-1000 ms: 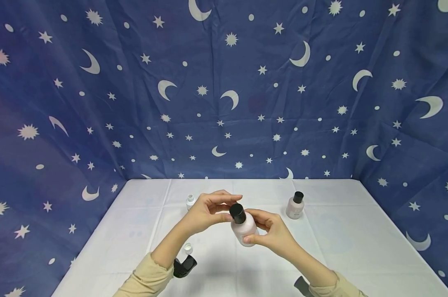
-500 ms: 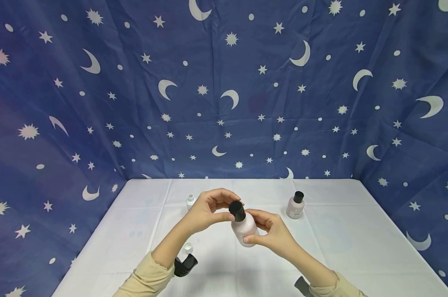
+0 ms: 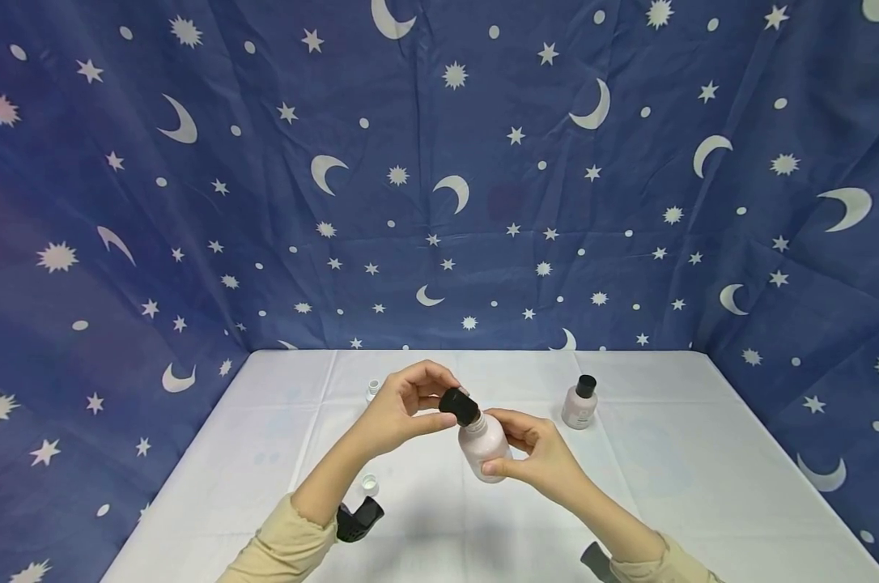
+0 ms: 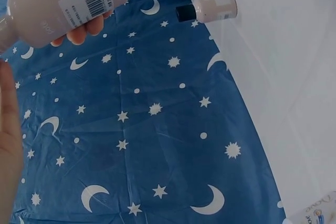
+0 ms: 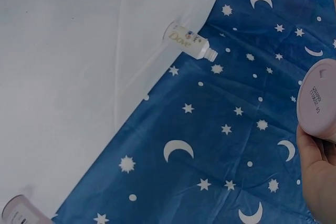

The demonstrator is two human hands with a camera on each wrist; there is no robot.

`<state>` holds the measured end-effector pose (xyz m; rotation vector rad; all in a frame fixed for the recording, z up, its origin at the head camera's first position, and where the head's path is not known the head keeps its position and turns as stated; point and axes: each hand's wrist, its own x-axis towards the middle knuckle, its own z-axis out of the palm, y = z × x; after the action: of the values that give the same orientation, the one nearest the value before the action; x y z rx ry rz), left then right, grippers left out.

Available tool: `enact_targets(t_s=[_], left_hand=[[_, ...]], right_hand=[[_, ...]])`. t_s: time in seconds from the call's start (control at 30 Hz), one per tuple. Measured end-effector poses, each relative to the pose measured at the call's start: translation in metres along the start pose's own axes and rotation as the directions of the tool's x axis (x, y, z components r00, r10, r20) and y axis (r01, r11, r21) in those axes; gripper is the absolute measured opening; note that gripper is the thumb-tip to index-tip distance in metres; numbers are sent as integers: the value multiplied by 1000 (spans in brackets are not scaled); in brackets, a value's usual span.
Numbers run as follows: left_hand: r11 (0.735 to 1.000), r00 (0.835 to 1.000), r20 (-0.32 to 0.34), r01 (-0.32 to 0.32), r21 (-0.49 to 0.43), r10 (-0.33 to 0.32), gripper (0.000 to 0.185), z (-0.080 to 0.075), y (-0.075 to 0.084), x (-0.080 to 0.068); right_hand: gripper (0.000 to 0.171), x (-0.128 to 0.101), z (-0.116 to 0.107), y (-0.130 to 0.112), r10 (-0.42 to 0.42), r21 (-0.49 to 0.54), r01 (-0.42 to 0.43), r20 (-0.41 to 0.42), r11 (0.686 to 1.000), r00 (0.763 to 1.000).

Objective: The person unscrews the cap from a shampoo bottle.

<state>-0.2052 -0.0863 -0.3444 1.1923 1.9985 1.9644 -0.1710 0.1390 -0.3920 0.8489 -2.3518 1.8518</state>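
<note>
Pale pink bottle (image 3: pixel 483 444), black cap (image 3: pixel 459 405), seemingly tilted.

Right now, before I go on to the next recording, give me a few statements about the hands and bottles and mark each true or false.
1. The right hand holds the pink bottle by its body. True.
2. The left hand lies flat on the white tablecloth. False: it pinches the black cap at the bottle's neck.
3. A second pink bottle with a black cap stands to the right. True.
4. The small white bottle behind the left hand has its cap on. False: its neck is open, and a white cap lies nearer the person.
</note>
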Motion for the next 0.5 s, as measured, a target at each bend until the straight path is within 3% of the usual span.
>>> enact_targets(t_s=[0.13, 0.27, 0.5], left_hand=[[1000, 1000, -14, -26, -1, 26, 38, -3, -1, -3], [999, 996, -81, -45, 27, 47, 34, -6, -3, -6], [999, 984, -172, -50, -16, 47, 42, -8, -4, -10]], right_hand=[[56, 0, -1, 2, 8, 17, -8, 3, 1000, 1000], [57, 0, -2, 3, 38, 31, -38, 4, 999, 999], [57, 0, -5, 2, 45, 45, -44, -9, 998, 999]])
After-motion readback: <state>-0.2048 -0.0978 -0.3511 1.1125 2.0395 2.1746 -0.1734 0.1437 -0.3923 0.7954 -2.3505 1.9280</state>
